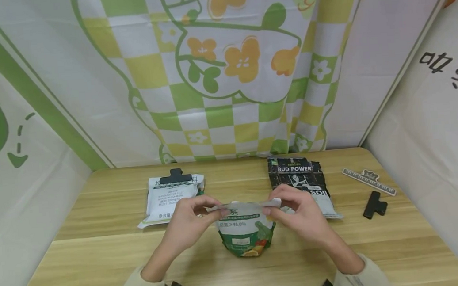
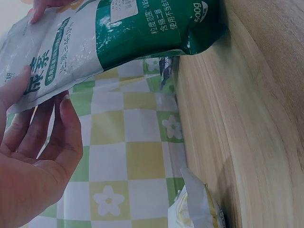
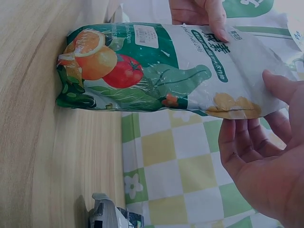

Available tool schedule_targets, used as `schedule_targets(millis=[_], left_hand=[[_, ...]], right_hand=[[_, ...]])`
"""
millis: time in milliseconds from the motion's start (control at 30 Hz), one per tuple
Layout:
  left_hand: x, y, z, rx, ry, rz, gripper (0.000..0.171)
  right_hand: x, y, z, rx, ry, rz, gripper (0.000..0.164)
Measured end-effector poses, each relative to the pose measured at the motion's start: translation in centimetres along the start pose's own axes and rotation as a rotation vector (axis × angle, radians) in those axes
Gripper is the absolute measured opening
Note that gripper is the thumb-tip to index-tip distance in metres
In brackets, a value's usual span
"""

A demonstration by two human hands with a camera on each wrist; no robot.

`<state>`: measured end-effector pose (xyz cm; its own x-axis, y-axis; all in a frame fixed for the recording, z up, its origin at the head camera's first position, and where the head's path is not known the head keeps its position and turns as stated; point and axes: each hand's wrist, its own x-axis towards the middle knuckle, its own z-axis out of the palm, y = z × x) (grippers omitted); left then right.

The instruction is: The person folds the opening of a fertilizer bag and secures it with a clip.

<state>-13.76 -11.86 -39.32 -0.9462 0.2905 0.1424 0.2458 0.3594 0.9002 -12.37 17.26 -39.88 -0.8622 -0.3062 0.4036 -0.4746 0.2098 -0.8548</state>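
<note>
A white and green fertilizer bag (image 1: 245,235), printed with fruit and vegetables, stands upright on the table in front of me. My left hand (image 1: 190,219) pinches the left end of its top edge, thumb on the near face and fingers behind. At the right end, my right hand (image 1: 303,213) pinches the same edge in the same way. The top edge looks folded over in the head view. Both wrist views show the bag's printed front, with a tomato and oranges (image 3: 97,61) low on it. What the bag contains is hidden.
Back left lies a white bag (image 1: 169,202) with a black clip (image 1: 175,177) on its top. A black "BUD POWER" bag (image 1: 294,169) lies behind my right hand. Farther right are a ruler-like clip (image 1: 369,181) and a loose black clip (image 1: 374,205). A checked curtain (image 1: 227,116) hangs behind.
</note>
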Motion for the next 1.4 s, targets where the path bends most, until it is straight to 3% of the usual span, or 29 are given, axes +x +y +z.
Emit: schedule_targets(millis=[233,500,833,1167,1400], left_hand=[[0.3,-0.1,0.0,-0.012,0.001,-0.015,0.016],[0.4,0.0,-0.3,-0.044,-0.02,-0.003,0.017],[0.6,0.1,-0.5,-0.026,-0.065,-0.034,0.018],[0.8,0.5,-0.4,-0.023,-0.098,-0.112,0.023],[1.0,0.9,-0.1,-0.043,-0.078,-0.21,0.025]], right_hand=[[0.3,-0.4,0.0,-0.014,-0.002,0.082,0.006],[0.4,-0.4,-0.1,-0.07,-0.02,0.11,0.007],[0.8,-0.1,0.1,-0.037,-0.041,0.196,0.022],[0.9,-0.5,-0.1,0.062,-0.069,0.399,0.027],[1.5,-0.9,0.0,0.111,-0.065,0.509,0.031]])
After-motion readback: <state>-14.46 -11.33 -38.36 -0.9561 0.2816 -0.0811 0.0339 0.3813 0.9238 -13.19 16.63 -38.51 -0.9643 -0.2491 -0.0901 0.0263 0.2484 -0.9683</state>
